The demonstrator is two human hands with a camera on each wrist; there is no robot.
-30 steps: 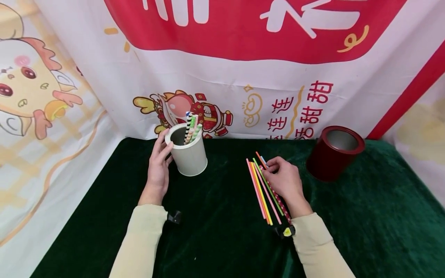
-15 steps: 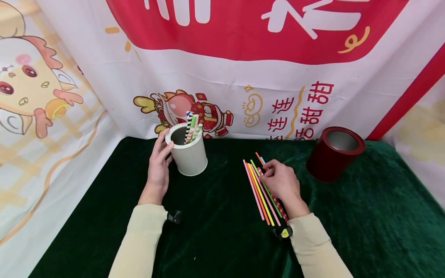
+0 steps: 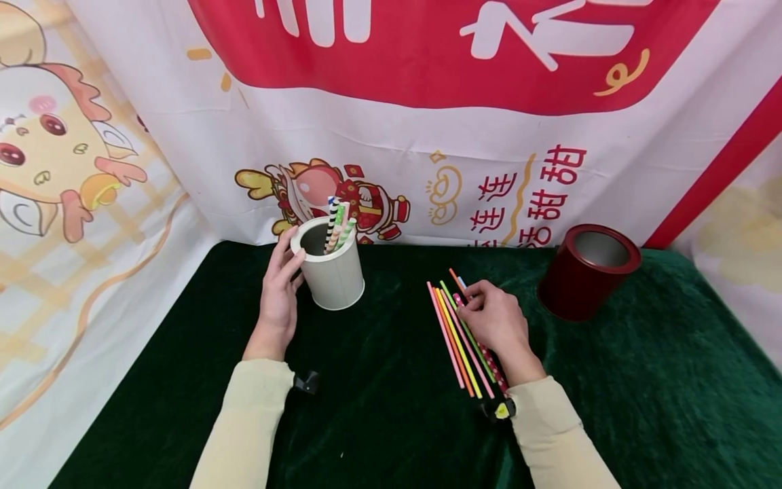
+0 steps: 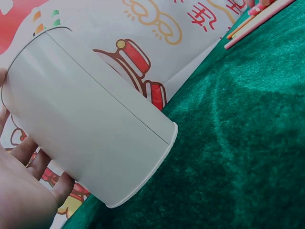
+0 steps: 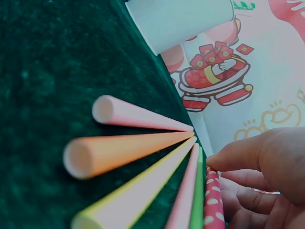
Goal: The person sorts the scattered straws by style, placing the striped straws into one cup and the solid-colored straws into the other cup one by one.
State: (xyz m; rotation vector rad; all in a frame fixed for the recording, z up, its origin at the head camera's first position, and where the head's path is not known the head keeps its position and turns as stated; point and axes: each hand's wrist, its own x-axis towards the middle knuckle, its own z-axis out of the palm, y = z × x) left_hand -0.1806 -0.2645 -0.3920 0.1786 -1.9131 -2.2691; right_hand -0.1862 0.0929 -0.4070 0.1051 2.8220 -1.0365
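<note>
My left hand point(image 3: 280, 292) holds the left side of a white canister point(image 3: 334, 278), thumb by the rim and fingers against the wall. Several striped paper straws point(image 3: 338, 227) stand in it. To the right, my right hand point(image 3: 497, 322) pinches a red polka-dot straw point(image 5: 213, 206) near its far end, low over the cloth. Left of that straw lie plain ones fanned out: pink point(image 5: 138, 115), orange point(image 5: 128, 150), yellow point(image 5: 143, 191) and green point(image 5: 199, 191), plus a second pink. Tips of an orange straw point(image 3: 454, 275) and a blue one show beyond the fingers, partly hidden.
A dark red canister point(image 3: 568, 288) stands at the back right, its top open. Dark green velvet cloth point(image 3: 379, 407) covers the table. A printed white and red curtain point(image 3: 391, 129) hangs right behind the table's far edge.
Over the second, my right hand shifted slightly left and the plain straws slid a little left with it. My left hand and the white canister stay in place.
</note>
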